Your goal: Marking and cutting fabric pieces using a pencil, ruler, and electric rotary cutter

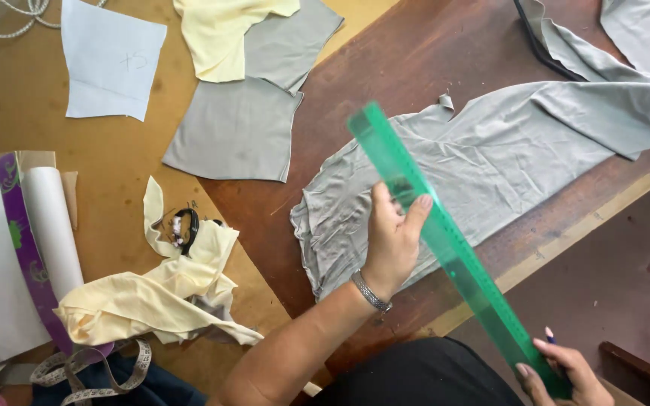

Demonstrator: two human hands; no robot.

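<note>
currently both hands grip one long green translucent ruler [445, 240], which runs diagonally from upper centre down to the lower right edge of the view. the left hand [394, 239] grasps it near mid-length — fingers curled behind the strip, thumb pressed on its near face. a metal bracelet [371, 292] sits on that wrist. the right hand [562, 372] clasps the lower end of the ruler, fingers wrapped round it; a small purple tip, possibly a pen, shows just above those fingers, too small to identify.

the ruler's upper half is held above a crumpled grey fabric piece [490, 162] spread on the dark wooden table [415, 53]; whether the ruler touches the cloth cannot be told. the fabric extends to the upper right, where further grey folds [645, 34] lie.

left of the dark table is a lighter brown board surface [9, 98]. on it lie:
- a flat grey cut panel [235, 131], with a pale yellow piece [223, 34] overlapping more grey cloth above it;
- a white paper pattern piece [110, 60] at upper left, near a coil of white cord [16, 15];
- a bunched pale yellow fabric [156, 297] with black-handled scissors [186, 225] resting against it;
- rolled white paper [50, 225] beside a purple printed strip [24, 240];
- a measuring tape [95, 376] looped at the lower left edge.
</note>
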